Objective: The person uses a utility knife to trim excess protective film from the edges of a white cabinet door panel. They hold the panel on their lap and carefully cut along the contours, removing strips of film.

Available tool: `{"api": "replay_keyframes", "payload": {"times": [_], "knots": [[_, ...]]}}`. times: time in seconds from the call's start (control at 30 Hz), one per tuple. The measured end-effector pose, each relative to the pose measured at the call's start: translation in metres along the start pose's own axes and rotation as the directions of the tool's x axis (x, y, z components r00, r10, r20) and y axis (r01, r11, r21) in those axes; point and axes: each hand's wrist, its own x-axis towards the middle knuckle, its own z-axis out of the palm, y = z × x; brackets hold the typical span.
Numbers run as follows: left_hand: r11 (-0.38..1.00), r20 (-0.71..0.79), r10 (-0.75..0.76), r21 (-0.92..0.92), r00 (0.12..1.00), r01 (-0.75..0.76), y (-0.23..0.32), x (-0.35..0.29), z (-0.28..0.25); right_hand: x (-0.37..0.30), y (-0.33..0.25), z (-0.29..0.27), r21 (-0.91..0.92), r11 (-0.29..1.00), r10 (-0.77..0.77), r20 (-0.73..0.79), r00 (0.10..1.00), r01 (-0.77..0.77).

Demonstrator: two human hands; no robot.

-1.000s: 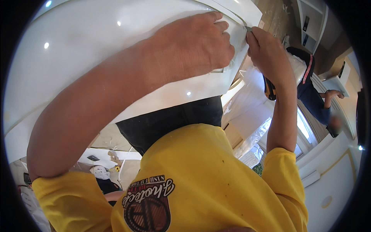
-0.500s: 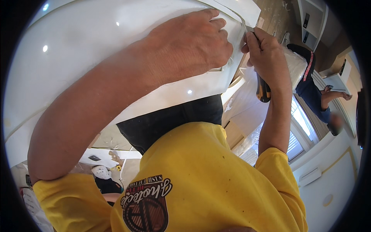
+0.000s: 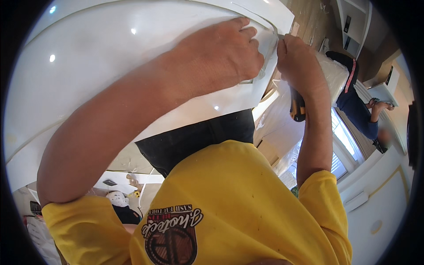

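My left hand (image 3: 225, 55) rests back up on a glossy white panel (image 3: 101, 48), its fingers bent under. Their tips and the thumb are hidden, so whatever they pinch cannot be made out. Past those fingers, my right hand (image 3: 301, 62) is at the panel's right end, closed round a tool with a black and orange handle (image 3: 297, 108). The handle's butt sticks out below the palm; the working end is mostly covered by the fingers. A thin pale strip (image 3: 256, 18) curves along the panel's far edge to the right fingertips.
At the right a co-worker (image 3: 360, 110) in dark clothes holds a flat pale piece (image 3: 383, 93). Clear plastic wrapping (image 3: 333, 75) lies beyond my right wrist. An open white cabinet (image 3: 355, 22) stands at the far right. Below my left forearm is a white board (image 3: 150, 178) on the floor.
My right hand has turned slightly and its fingers have closed up by the strip's end; the handle has swung a little left. My left hand keeps its place on the panel. The co-worker's arms moved.
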Motion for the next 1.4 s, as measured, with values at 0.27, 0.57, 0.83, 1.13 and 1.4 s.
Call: {"api": "replay_keyframes", "payload": {"times": [0.27, 0.57, 0.83, 1.13, 1.4], "knots": [[1.0, 0.008, 0.0, 0.017, 1.0, 0.0, 0.003, 0.006, -0.004, 0.01, -0.006, -0.018, 0.163, 0.978, 0.101, 0.164, 0.981, -0.128], [1.0, -0.037, 0.005, -0.014, 0.999, -0.006, 0.003, 0.002, 0.0, -0.004, 0.002, -0.01, 0.359, 0.922, 0.087, 0.161, 0.983, -0.141], [1.0, -0.034, 0.012, -0.023, 0.999, -0.013, 0.001, -0.001, 0.001, -0.02, -0.001, -0.025, 0.447, 0.883, 0.137, 0.043, 0.99, -0.142], [1.0, -0.022, -0.002, -0.01, 1.0, 0.002, 0.005, 0.004, 0.002, -0.013, 0.005, -0.005, 0.464, 0.875, 0.104, 0.1, 0.99, -0.139], [1.0, -0.012, 0.0, 0.022, 1.0, 0.0, 0.004, 0.005, -0.002, -0.012, 0.001, -0.007, 0.387, 0.906, 0.146, 0.102, 0.984, -0.175]]}}
